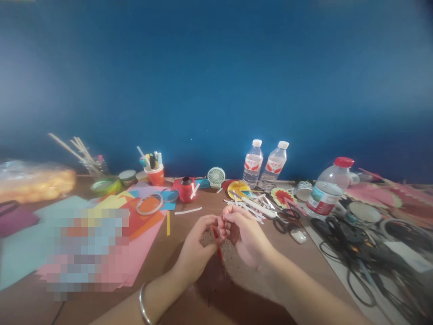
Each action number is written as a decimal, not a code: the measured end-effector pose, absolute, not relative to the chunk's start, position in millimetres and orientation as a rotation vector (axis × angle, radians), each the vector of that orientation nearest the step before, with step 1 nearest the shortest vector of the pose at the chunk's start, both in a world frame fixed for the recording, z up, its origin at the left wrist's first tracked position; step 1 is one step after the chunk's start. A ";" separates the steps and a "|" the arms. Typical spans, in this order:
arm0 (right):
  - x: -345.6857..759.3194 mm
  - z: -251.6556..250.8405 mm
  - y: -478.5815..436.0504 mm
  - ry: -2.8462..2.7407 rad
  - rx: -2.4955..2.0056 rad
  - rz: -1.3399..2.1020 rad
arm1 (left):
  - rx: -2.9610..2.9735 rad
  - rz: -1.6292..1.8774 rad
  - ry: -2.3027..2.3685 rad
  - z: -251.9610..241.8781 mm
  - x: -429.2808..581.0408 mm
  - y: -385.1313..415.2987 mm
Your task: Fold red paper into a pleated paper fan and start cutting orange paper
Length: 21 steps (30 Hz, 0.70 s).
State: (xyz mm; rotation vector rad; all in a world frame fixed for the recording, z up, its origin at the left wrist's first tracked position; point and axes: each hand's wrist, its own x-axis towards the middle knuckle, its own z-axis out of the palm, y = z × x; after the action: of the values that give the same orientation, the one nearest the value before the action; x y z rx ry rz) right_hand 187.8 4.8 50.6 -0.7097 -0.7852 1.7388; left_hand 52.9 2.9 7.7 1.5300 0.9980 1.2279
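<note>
Both hands meet above the brown table (189,253) near its middle. My left hand (196,250) pinches a small red paper piece (215,234) between thumb and fingers; a silver bangle sits on that wrist. My right hand (241,234) is curled and pinches the same red piece from the other side. Just beyond the hands lie white paper strips (250,205) and black-handled scissors (284,221).
Coloured paper sheets (135,230) lie at the left with a tape ring (149,204). Behind stand a red cup of pens (156,174), a red pot (186,189), a small fan (216,177), two water bottles (253,163), a tilted bottle (328,187). Black cables (365,253) fill the right.
</note>
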 end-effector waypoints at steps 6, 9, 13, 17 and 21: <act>192.0 53.4 5.2 -0.814 -0.711 1.636 | 1.422 1.194 1.030 -2.2 50.6 4.3; 194.7 54.7 6.1 -0.851 -0.727 1.521 | 1.331 1.214 1.051 -5.7 49.7 3.8; 200.8 56.5 9.8 -0.868 -0.714 1.408 | 1.420 1.151 1.073 -5.0 47.7 5.5; 209.4 58.3 14.2 -0.870 -0.676 1.364 | 1.489 1.098 1.114 -2.7 46.0 9.6; 214.2 61.1 15.6 -0.880 -0.701 1.349 | 1.447 1.083 1.115 -2.4 45.7 12.0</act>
State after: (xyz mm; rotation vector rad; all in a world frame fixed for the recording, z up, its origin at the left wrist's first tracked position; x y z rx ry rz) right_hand 214.2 15.6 61.1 -0.7006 -0.8802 1.3491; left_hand 45.7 12.0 -2.4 1.4469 1.1145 1.0832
